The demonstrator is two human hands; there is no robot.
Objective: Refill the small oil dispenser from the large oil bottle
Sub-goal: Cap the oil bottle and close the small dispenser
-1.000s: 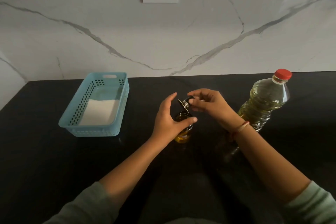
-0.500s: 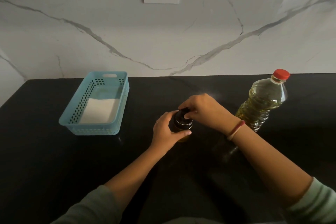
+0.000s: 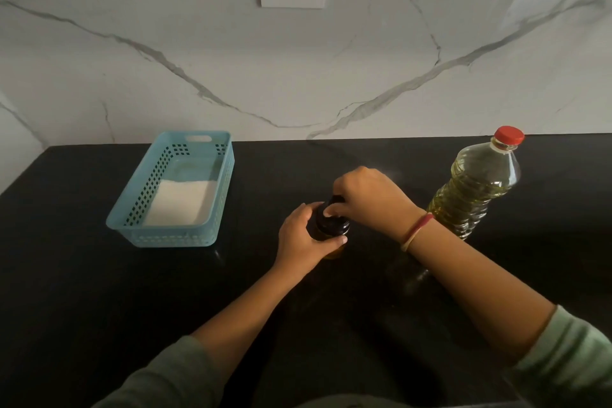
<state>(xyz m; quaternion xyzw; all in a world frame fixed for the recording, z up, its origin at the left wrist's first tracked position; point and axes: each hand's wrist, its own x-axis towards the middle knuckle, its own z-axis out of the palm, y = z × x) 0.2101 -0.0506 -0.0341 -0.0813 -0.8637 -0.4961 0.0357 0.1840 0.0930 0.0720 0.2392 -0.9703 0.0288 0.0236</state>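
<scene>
Left hand (image 3: 303,235) wrapped round small oil dispenser (image 3: 332,229) on counter (image 3: 99,291), right hand (image 3: 367,200) pinching its black cap (image 3: 331,220) from above, large oil bottle (image 3: 477,185) standing capped nearby.

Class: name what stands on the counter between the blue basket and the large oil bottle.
The small oil dispenser, held by the left hand and right hand; head view.

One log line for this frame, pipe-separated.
left hand: grips small dispenser | right hand: pinches dispenser cap | large oil bottle: upright, capped
</scene>
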